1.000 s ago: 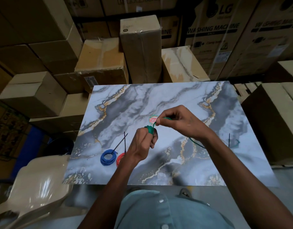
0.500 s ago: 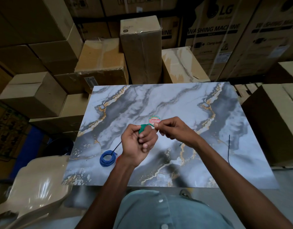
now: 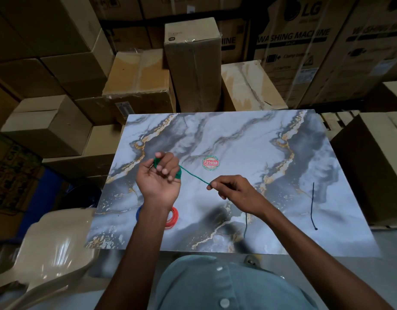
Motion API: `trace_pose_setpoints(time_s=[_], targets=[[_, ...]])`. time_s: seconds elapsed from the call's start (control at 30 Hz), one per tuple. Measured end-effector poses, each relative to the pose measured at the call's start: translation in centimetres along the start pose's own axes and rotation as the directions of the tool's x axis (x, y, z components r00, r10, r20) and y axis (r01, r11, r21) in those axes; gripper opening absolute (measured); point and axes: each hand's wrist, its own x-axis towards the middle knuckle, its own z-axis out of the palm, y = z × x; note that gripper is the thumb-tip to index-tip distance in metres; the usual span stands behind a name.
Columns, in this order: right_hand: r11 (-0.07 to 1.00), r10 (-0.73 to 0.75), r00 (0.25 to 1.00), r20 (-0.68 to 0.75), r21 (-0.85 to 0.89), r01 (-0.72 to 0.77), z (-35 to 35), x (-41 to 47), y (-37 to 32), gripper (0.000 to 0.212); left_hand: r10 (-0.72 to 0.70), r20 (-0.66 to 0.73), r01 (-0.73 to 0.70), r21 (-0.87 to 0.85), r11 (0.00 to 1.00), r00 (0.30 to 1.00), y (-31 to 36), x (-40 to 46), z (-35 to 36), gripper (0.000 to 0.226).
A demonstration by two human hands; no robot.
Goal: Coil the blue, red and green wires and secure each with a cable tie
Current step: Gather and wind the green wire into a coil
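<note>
Green wire [image 3: 194, 174]: thin, light and limp by the look of it; sags little only because pulled taut between the two hands; likely springy enough to unwind if let go, so best kept pinched at the coil and at the running end together
Where to hold: at the wound turns on the fingers, pressed under the thumb, and a little along the free strand to keep tension; slick plastic sheath probably slides through a loose pinch
Look of the green wire: dark green, narrow, several turns bunched around the fingers, one straight run slanting down toward the other hand, tail dropping below that wrist toward the near edge
Left hand [image 3: 158, 181]: raised above the worktop [image 3: 237, 139], palm toward the camera, fingers curled with the green turns wrapped around them
Right hand [image 3: 232, 190]: fingertips and thumb pinching the strand, other fingers loosely bent
Blue wire [image 3: 138, 213]: already a coil, lying on the worktop beside the left wrist, mostly hidden by the forearm
Red wire [image 3: 173, 217]: bright coil flat on the worktop just on the other side of the same forearm; cannot tell whether either coil is tied
Cable tie [image 3: 313, 205]: slim dark strip lying loose on the right part of the worktop, well apart from both hands, presumably meant for the green coil
Progress: green coil part wound, tying not yet done
</note>
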Motion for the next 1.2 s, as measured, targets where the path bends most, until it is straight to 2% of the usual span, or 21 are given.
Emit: trace_pose_setpoints(time_s=[0.1, 0.2, 0.4, 0.5, 0.6, 0.7, 0.77, 0.8, 0.83, 0.93, 1.0, 1.07, 1.13, 1.2], targets=[[0.997, -0.018, 1.000, -0.014, -0.069, 0.017, 0.3, 0.0, 0.3, 0.021, 0.102, -0.078, -0.100, 0.027, 0.995, 0.992, 0.1, 0.9, -0.9, 0.023], [0.992, -0.007, 1.000, 0.010, -0.124, 0.008, 0.4, 0.1, 0.3, 0.021, 0.143, -0.107, -0.130, 0.121, 0.984, 0.984, -0.2, 1.6, -1.7, 0.035], [0.980, -0.011, 0.999, 0.030, -0.200, 0.017, -0.1, 0.1, -0.7, 0.021, 0.160, -0.171, -0.101, 0.307, 0.946, 0.972, -1.0, 2.3, -3.8, 0.049], [0.973, 0.019, 0.998, 0.056, -0.229, -0.006, -0.4, 0.1, -1.3, 0.018, 0.153, -0.192, -0.072, 0.374, 0.924, 0.969, -1.6, 2.2, -4.1, 0.049], [0.970, 0.059, 0.987, 0.147, -0.244, -0.022, -0.5, 0.2, -1.8, 0.019, 0.138, -0.223, -0.022, 0.455, 0.890, 0.965, -2.6, 1.8, -3.9, 0.043], [0.979, 0.115, 0.966, 0.231, -0.191, -0.071, -0.4, 0.7, -1.5, 0.014, 0.048, -0.212, 0.049, 0.430, 0.901, 0.976, -3.2, 1.3, -2.9, 0.030], [0.962, 0.173, 0.960, 0.221, -0.248, -0.116, -0.3, 1.0, -1.3, 0.047, -0.036, -0.188, 0.104, 0.366, 0.925, 0.981, -3.4, 1.0, -1.9, 0.027], [0.960, 0.161, 0.966, 0.203, -0.258, -0.106, -0.1, 1.2, -1.4, 0.063, -0.076, -0.169, 0.131, 0.342, 0.931, 0.983, -3.6, 0.9, -1.4, 0.027], [0.971, 0.106, 0.979, 0.177, -0.231, -0.063, 0.2, 1.5, -1.4, 0.069, -0.112, -0.147, 0.155, 0.328, 0.932, 0.983, -3.8, 0.8, -1.0, 0.027], [0.996, -0.075, 0.997, 0.018, -0.046, 0.076, 0.6, 2.6, -1.5, 0.059, -0.185, -0.111, 0.209, 0.292, 0.933, 0.977, -4.5, 0.7, -0.1, 0.028], [0.989, -0.073, 0.996, -0.052, 0.128, 0.079, -0.2, 3.3, -2.0, 0.044, -0.209, -0.120, 0.235, 0.272, 0.933, 0.971, -4.4, 0.7, 0.1, 0.028], [0.967, -0.051, 0.997, -0.063, 0.245, 0.065, -1.3, 3.8, -2.3, 0.024, -0.249, -0.134, 0.277, 0.272, 0.922, 0.959, -4.1, 0.6, 0.1, 0.025], [0.964, -0.066, 0.994, -0.090, 0.250, 0.087, -2.4, 4.1, -2.3, 0.013, -0.355, -0.109, 0.371, 0.328, 0.869, 0.929, -3.9, 0.1, 0.4, 0.022], [0.957, -0.086, 0.992, -0.094, 0.268, 0.108, -3.0, 4.5, -2.3, 0.014, -0.502, -0.055, 0.466, 0.473, 0.748, 0.863, -4.1, -0.6, 1.0, 0.023]])
